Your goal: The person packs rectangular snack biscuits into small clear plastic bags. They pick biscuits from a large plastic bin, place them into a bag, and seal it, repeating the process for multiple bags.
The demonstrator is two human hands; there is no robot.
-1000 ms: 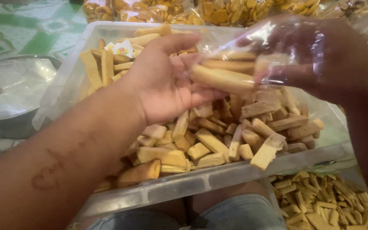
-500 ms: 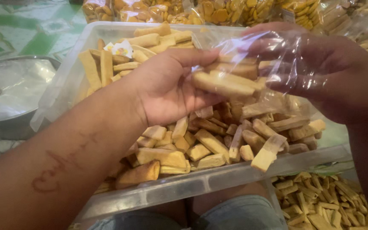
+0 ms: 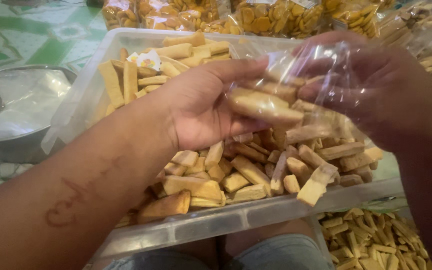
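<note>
Head view: the left hand point(image 3: 201, 107) is held over the middle of a clear plastic tub point(image 3: 236, 217), palm turned up and partly curled. Its thumb stretches along the top while the fingers cup a pale, stick-shaped biscuit point(image 3: 263, 106) from beneath, so the hold is loose and half open rather than clenched. The biscuit's far end lies inside the mouth of a thin clear plastic bag point(image 3: 321, 75).

The right hand point(image 3: 376, 92) hovers above the tub's right side, its fingers closed around the bag, bunching the film against the palm. At least one more biscuit shows through the film; how many it holds cannot be told.

The tub is filled with loose biscuit sticks point(image 3: 256, 170), heaped higher at the far left corner and spread flatter toward the near right corner. A small white paper packet point(image 3: 145, 60) lies on the heap near the far left corner.

Left of the tub stands a metal basin point(image 3: 11, 135) lined with clear plastic. Beyond the tub's far edge sit sealed bags of snacks point(image 3: 196, 12). Beside the near right corner, more biscuits point(image 3: 371, 240) lie packed in plastic.
</note>
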